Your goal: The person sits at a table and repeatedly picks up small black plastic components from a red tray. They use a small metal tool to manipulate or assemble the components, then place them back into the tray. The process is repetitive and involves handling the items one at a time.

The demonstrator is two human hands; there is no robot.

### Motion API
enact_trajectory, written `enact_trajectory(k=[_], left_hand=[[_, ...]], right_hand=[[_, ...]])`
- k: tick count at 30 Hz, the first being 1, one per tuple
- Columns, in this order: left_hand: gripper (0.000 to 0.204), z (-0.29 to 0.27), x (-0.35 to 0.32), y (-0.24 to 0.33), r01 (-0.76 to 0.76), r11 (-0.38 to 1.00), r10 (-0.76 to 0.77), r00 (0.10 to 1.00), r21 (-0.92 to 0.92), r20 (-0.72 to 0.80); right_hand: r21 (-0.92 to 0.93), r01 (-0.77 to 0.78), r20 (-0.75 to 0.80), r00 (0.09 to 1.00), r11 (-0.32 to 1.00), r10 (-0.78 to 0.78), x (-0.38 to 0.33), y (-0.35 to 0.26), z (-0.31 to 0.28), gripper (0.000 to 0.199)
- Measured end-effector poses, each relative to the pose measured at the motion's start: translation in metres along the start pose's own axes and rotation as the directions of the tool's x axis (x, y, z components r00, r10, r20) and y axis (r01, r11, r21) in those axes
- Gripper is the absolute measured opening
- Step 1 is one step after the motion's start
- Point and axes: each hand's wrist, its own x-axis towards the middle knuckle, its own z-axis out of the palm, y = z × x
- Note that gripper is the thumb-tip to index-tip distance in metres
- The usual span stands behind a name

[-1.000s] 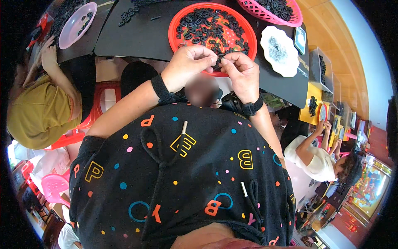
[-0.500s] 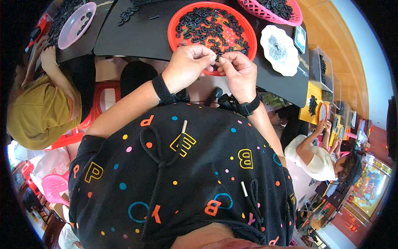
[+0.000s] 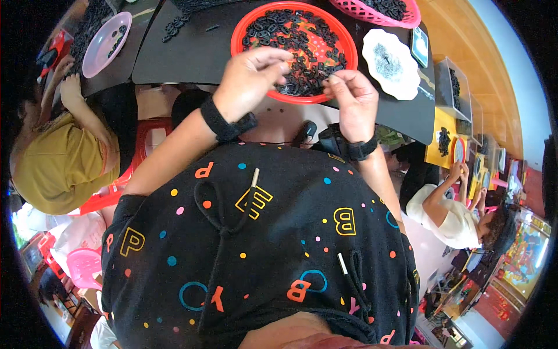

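My left hand (image 3: 247,78) hovers over the near left rim of a round red tray (image 3: 234,41), its thumb and forefinger apart and nothing visible between them. The tray holds many small black oval plastic pieces (image 3: 308,53) with holes in them. By the tray's near right rim, my right hand (image 3: 354,96) has its thumb and forefinger pinched together. A tiny dark bit may sit at those fingertips, too small to name. Black bands circle both my wrists.
A white scalloped dish (image 3: 401,84) with small, thin, grey bits stands right of the tray, beside a pink basket (image 3: 414,16) of black pieces. On the dark table (image 3: 186,61) lie loose black pieces. People work on either side; a pale pink bowl (image 3: 96,58) is at left.
My hands were together over the tray's near edge, fingertips meeting at a small dark piece. Now they are apart, the left moved leftward, the right a little to the right, and the left fingers have opened.
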Motion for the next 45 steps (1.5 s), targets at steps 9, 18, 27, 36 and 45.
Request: enact_trajectory(k=[9, 18, 27, 36, 45], left_hand=[[0.020, 0.000, 0.028, 0.008, -0.330, 0.608, 0.121, 0.937, 0.722, 0.327], [0.017, 0.008, 0.019, -0.004, -0.401, 0.558, 0.145, 0.909, 0.727, 0.390], [0.011, 0.001, 0.011, 0.001, -0.413, 0.567, 0.134, 0.900, 0.713, 0.415], [0.009, 0.001, 0.014, 0.001, -0.400, 0.566, 0.244, 0.917, 0.721, 0.317], [0.012, 0.005, 0.014, 0.011, -0.016, 0.989, 0.009, 0.999, 0.150, 0.047]], right_hand=[[0.063, -0.011, -0.069, 0.997, 0.998, 0.015, -0.002, 0.005, -0.024, 0.006], [0.065, -0.024, -0.045, 0.999, 0.998, 0.027, -0.008, 0.011, -0.030, 0.006], [0.079, -0.016, -0.023, 1.000, 0.997, 0.018, -0.006, 0.015, -0.028, 0.012], [0.049, -0.002, 0.000, 1.000, 0.999, 0.002, -0.008, 0.012, -0.026, 0.022], [0.111, -0.041, 0.026, 0.999, 0.993, 0.038, -0.011, 0.011, -0.028, 0.018]])
